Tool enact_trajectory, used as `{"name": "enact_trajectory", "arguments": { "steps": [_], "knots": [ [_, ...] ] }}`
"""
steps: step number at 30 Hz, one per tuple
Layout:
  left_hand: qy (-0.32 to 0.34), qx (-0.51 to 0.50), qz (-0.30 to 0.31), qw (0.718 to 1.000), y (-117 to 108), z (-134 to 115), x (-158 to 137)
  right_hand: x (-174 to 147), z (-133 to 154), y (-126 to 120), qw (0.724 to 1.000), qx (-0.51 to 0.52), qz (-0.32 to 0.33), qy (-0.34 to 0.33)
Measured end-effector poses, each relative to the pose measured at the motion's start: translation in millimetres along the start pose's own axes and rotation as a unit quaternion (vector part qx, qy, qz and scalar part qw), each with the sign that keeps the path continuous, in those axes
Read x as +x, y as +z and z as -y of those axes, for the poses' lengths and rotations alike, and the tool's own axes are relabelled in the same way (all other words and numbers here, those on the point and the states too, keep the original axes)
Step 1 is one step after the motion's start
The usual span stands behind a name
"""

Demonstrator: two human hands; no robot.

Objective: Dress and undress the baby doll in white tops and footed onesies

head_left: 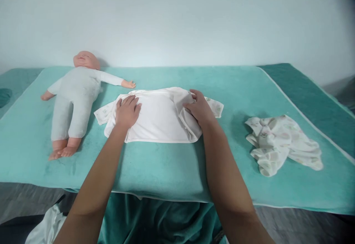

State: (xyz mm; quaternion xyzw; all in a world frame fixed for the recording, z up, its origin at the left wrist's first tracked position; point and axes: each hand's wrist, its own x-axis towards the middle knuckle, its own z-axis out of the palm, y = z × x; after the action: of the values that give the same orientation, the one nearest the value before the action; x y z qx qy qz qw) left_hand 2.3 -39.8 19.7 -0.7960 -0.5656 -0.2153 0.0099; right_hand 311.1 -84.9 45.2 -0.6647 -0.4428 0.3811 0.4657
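A small white baby shirt (158, 120) lies opened out in front of me, its plain inner side up. Its printed short sleeves stick out to the left and right. My left hand (128, 111) rests flat on the shirt's left part with the fingers stretched out. On the other side, my right hand (199, 107) has its fingers bent at the turned-over right front edge, thumb and fingers around a fold of the cloth. The fingertips are partly lost against the fabric.
A baby doll (77, 85) in a white body lies on its back at the left, one arm reaching toward the shirt. Crumpled printed baby clothing (283, 140) lies at the right. Green cloth (166, 170) covers the table, which meets a pale wall (177, 22) behind.
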Motion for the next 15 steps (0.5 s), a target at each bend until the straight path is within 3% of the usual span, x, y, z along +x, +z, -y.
{"name": "enact_trajectory", "arguments": {
  "steps": [3,7,11,13,15],
  "knots": [
    [0.001,-0.001,-0.004,1.000,0.7,0.8,-0.2,5.2,-7.9,4.2,0.988,-0.131,-0.063,-0.060],
    [0.001,-0.007,-0.012,1.000,1.9,2.0,-0.3,2.6,-8.8,4.3,0.963,-0.194,-0.127,-0.136],
    [0.000,-0.010,-0.013,1.000,1.7,1.8,0.4,-12.4,8.6,5.6,0.906,-0.265,-0.187,-0.273],
    [-0.003,-0.010,-0.011,1.000,1.0,1.1,0.7,-20.3,18.6,11.1,0.882,-0.292,-0.196,-0.313],
    [-0.006,-0.010,-0.007,1.000,0.2,0.1,0.8,-24.0,24.0,20.2,0.882,-0.301,-0.165,-0.324]
  ]
}}
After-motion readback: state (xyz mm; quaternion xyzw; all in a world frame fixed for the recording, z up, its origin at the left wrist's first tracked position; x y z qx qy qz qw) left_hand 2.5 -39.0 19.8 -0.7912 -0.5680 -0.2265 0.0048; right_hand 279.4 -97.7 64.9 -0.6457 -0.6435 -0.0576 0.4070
